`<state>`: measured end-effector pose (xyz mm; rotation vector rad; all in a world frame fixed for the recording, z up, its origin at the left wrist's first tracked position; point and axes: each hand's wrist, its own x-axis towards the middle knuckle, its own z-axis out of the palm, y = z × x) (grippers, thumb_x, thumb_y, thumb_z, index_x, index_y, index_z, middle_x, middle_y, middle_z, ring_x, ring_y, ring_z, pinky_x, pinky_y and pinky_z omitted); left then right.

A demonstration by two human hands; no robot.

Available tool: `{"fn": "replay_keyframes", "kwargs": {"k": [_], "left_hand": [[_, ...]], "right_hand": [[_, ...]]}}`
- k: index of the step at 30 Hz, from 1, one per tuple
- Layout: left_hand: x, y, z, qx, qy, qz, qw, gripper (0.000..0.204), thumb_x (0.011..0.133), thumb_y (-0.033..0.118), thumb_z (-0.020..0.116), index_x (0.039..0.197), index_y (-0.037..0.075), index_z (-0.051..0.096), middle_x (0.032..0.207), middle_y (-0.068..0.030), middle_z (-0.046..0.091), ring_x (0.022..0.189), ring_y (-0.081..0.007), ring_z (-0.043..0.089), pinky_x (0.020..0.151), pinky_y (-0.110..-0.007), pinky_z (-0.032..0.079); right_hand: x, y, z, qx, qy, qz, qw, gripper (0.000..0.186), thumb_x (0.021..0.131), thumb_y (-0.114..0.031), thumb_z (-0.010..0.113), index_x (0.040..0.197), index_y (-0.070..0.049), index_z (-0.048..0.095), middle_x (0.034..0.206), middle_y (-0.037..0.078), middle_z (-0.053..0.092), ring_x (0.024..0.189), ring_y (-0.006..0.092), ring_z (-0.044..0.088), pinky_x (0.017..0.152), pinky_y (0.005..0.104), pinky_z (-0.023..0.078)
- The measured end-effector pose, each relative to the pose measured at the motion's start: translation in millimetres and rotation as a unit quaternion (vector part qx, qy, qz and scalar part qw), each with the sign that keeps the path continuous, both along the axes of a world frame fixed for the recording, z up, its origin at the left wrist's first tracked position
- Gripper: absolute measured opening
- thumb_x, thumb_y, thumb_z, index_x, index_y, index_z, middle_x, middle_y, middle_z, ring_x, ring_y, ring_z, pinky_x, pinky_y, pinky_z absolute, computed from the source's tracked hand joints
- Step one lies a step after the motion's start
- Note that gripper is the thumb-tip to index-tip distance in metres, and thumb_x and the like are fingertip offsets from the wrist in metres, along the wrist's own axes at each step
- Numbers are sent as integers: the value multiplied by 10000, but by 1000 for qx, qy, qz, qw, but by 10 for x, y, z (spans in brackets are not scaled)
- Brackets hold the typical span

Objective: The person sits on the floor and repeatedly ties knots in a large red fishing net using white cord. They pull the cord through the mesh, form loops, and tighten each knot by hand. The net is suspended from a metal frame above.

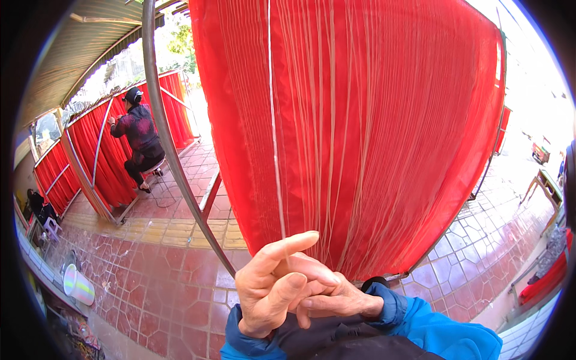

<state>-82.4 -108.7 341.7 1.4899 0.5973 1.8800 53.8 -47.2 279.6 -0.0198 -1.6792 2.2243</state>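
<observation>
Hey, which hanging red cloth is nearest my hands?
The big cloth ahead, streaked with pale threads, just beyond your left hand and right hand. Others, like the draped cloth beside the seated person at left, hang farther back.

In front of you, a straight white cord (274, 120) runs nearly upright beside fine pale threads (333, 90), partly bunched, over broad red cloth (347, 120).

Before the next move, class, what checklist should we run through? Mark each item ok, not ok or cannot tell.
1. Bare left hand and bare right hand both in view: ok.
2. Long, thin white strand running down to the left hand in the picture: ok.
3. Strand gripped by either hand: cannot tell.
4. Fine pale threads over the wide red cloth evenly spaced: not ok, some bunch.
5. Seated co-worker in dark clothing, apart from both hands: ok.
</observation>
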Motion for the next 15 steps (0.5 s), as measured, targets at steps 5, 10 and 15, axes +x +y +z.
{"fn": "replay_keyframes", "kwargs": {"k": [5,10,15], "left_hand": [[-55,-134,184,135,55,34,989,463,927,169,533,1256,-126,397,657,-207,648,487,-253,612,475,-348,506],[-97,-178,388,280,66,17,957,495,967,158,473,1351,-81,272,630,-170,637,400,-218,566,333,-317,460],[-85,-301,719,360,136,77,920,516,999,163,398,1422,-62,208,626,-94,588,420,-174,547,404,-259,472]], "right_hand": [[-37,23,-194,-22,-12,-23,999,237,970,-135,507,1095,34,615,805,59,633,757,113,602,699,260,487],[-154,70,-563,-23,-114,-73,990,229,966,-98,498,1106,46,609,839,72,632,769,113,606,694,243,489],[-150,121,-810,-91,-84,-17,992,244,966,-107,505,1133,48,593,866,78,633,801,119,603,737,263,499]]}}
